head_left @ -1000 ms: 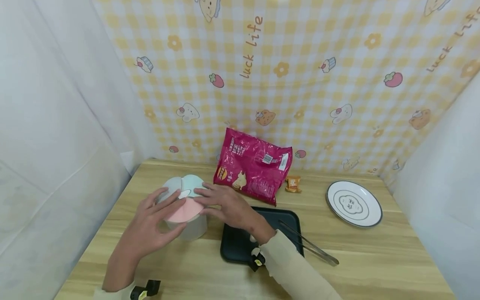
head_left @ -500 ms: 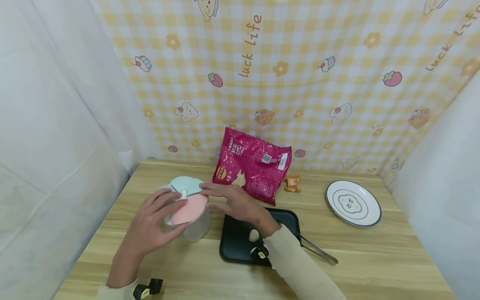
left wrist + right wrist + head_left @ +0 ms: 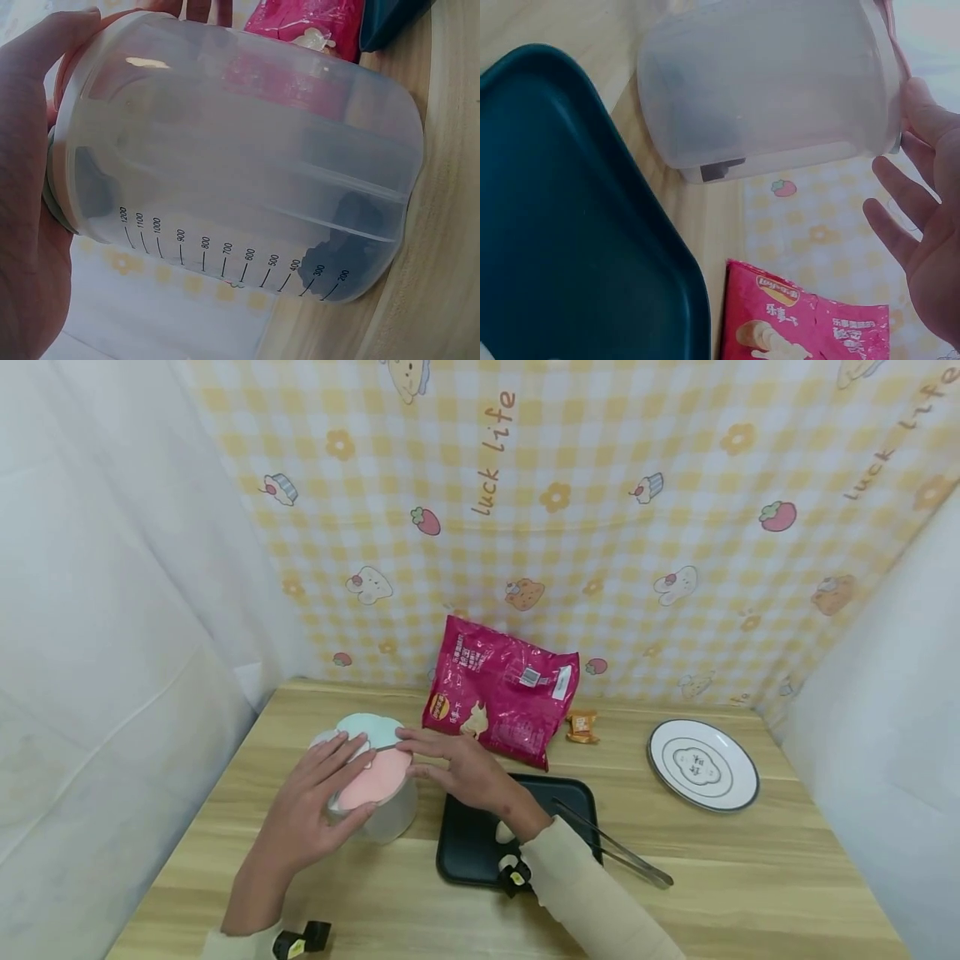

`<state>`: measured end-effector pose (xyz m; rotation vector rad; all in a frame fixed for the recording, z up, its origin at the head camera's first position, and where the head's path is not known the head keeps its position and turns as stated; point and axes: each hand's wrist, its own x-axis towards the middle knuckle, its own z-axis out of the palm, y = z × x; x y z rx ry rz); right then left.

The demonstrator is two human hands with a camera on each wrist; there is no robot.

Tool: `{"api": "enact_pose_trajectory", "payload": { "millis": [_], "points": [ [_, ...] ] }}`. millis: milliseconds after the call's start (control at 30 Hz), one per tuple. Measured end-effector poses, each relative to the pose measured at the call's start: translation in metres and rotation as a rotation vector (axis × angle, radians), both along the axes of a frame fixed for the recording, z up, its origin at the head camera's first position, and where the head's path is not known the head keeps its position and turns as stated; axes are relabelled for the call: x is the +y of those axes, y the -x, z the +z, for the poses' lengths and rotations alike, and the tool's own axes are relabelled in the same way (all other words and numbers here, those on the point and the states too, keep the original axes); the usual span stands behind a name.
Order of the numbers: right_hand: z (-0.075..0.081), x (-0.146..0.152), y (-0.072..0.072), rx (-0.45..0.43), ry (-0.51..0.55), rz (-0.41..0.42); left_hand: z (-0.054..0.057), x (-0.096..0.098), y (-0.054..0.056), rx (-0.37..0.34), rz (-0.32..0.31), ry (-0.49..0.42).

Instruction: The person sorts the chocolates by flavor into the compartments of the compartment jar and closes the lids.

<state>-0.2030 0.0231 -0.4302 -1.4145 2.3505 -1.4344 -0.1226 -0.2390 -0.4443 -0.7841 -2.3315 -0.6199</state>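
A clear canister (image 3: 240,150) with printed measure marks stands upright at the left of the table, dark pieces (image 3: 345,247) showing through its lower wall. Its lid (image 3: 375,781) has petal-shaped sections in pink, mint and pale grey. My left hand (image 3: 311,806) grips the lid, fingers spread over the top and thumb at the near edge; part of the lid is hidden beneath. At the lid's right edge, my right hand (image 3: 465,768) touches the rim with thumb and fingertip. In the right wrist view, its other fingers (image 3: 900,187) extend loosely beyond the rim.
Beside the canister lies a dark tray (image 3: 468,835) with small pale pieces (image 3: 504,833) on it and metal tongs (image 3: 633,860) across its right edge. A magenta snack bag (image 3: 502,693) leans at the back, near an orange packet (image 3: 582,727). A white plate (image 3: 731,768) sits at right.
The lid has turned counterclockwise as seen from above, mostly in the first half second. Both hands stay on it, the left fingers now lying further over the top, the right fingers more at the edge.
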Motion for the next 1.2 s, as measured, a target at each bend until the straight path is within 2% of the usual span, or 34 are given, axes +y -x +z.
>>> {"api": "enact_pose_trajectory", "payload": {
  "millis": [233, 467, 867, 1200],
  "points": [
    [-0.001, -0.003, 0.001, -0.003, 0.005, -0.024, 0.0, 0.0, -0.001, -0.003, 0.024, -0.006],
    [-0.005, -0.005, -0.001, 0.034, 0.001, -0.044, -0.002, -0.001, -0.002, 0.013, 0.034, -0.008],
    [-0.007, -0.007, -0.004, 0.02, 0.027, -0.082, 0.001, 0.001, -0.004, -0.024, 0.039, -0.022],
    [0.0, -0.02, -0.008, -0.039, 0.088, -0.2, -0.006, 0.004, -0.001, -0.042, 0.053, -0.11]
  ]
}}
